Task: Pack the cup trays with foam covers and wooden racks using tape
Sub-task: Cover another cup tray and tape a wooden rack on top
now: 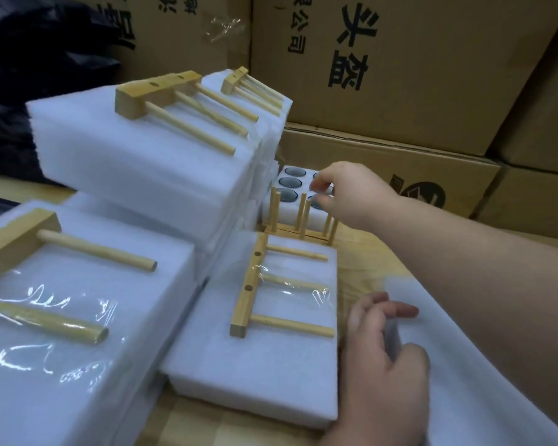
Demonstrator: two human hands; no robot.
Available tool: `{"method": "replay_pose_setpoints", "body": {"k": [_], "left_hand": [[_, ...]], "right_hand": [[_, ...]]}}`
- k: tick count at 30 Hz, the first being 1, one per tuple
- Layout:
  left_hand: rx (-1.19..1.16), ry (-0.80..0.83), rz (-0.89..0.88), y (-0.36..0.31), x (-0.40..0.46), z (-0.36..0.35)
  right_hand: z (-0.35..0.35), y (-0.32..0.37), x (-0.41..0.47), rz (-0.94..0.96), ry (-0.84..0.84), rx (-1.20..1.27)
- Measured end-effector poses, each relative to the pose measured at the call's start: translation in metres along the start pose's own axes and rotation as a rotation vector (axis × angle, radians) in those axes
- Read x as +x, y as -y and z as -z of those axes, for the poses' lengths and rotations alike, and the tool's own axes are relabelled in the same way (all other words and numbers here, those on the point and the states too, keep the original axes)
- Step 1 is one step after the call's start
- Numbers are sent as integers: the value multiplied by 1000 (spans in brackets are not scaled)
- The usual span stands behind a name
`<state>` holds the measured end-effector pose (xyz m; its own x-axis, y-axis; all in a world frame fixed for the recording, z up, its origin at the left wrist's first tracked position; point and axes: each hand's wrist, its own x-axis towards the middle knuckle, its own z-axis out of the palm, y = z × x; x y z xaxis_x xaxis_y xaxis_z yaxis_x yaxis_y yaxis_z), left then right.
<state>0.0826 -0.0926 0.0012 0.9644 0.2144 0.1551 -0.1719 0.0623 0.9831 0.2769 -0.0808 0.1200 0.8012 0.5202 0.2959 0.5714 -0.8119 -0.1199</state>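
A white foam cup tray (291,187) with dark round cups in its holes stands at the back of the table. Upright wooden racks (301,217) stand in front of it. My right hand (351,194) reaches over the tray, and its curled fingertips and thumb pinch at the tray's top. In the foreground my left hand (377,349) grips the edge of a loose white foam cover (464,365). Left of that hand lies a packed foam bundle (255,365) with a wooden rack (248,284) taped flat on top.
More taped bundles with racks are piled at the left (142,162) and front left (62,349). Printed cardboard boxes (416,75) wall off the back and right. A black bag (29,75) sits at the far left. A strip of wooden tabletop (358,249) shows.
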Motion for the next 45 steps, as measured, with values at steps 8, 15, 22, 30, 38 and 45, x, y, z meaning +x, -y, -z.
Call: {"method": "replay_pose_setpoints", "body": {"k": [8, 15, 22, 30, 38, 45], "left_hand": [[34, -1, -42, -4, -3, 1], [28, -4, -48, -1, -1, 0], [-21, 9, -36, 0, 0, -1], [-50, -6, -43, 4, 0, -1], [-145, 22, 63, 2, 1, -2], [-179, 17, 74, -1, -2, -2]], "right_hand": [[-13, 11, 10, -23, 134, -166], [-2, 5, 4, -38, 83, -97], [58, -15, -33, -102, -207, 292], [100, -63, -163, -408, -538, 817], [64, -81, -272, -719, -433, 1289], [37, -84, -291, -762, -397, 1297]]}}
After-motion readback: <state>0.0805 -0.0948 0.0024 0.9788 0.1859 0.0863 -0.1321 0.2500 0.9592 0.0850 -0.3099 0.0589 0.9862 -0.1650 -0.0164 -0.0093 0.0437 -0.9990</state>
